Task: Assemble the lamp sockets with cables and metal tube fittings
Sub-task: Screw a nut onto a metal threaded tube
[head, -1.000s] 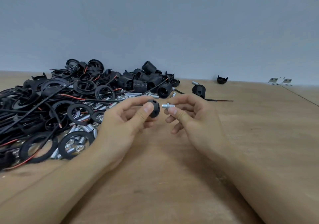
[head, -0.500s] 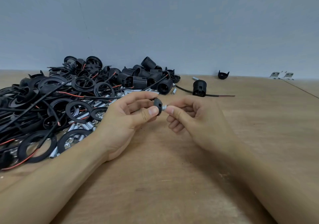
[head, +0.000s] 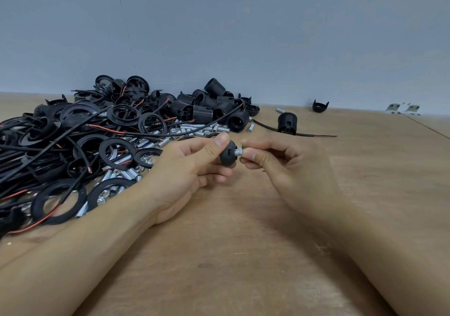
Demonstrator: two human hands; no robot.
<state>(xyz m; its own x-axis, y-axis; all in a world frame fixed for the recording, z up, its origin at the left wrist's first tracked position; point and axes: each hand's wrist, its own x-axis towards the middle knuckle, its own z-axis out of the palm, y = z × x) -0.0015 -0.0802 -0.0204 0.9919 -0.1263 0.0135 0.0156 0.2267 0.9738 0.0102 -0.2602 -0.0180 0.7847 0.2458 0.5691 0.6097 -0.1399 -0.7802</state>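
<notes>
My left hand (head: 185, 169) pinches a small black socket cap (head: 227, 156) between thumb and fingers, just above the wooden table (head: 243, 254). My right hand (head: 280, 167) holds a short silver metal tube (head: 238, 151) by its outer end. The tube's inner end sits in the cap's centre hole, so the two parts touch. Fingertips hide most of the tube.
A heap of black rings, cables with red tips (head: 73, 140) and silver tubes (head: 194, 130) fills the left of the table. Threaded black sockets (head: 209, 111) lie behind it. One socket on a cable (head: 287, 123), a lone cap (head: 320, 106) and metal brackets (head: 401, 109) sit far right.
The tube and cap were apart a second ago. My right hand brought the tube leftward into the cap's hole, and the cap now faces the tube end-on.
</notes>
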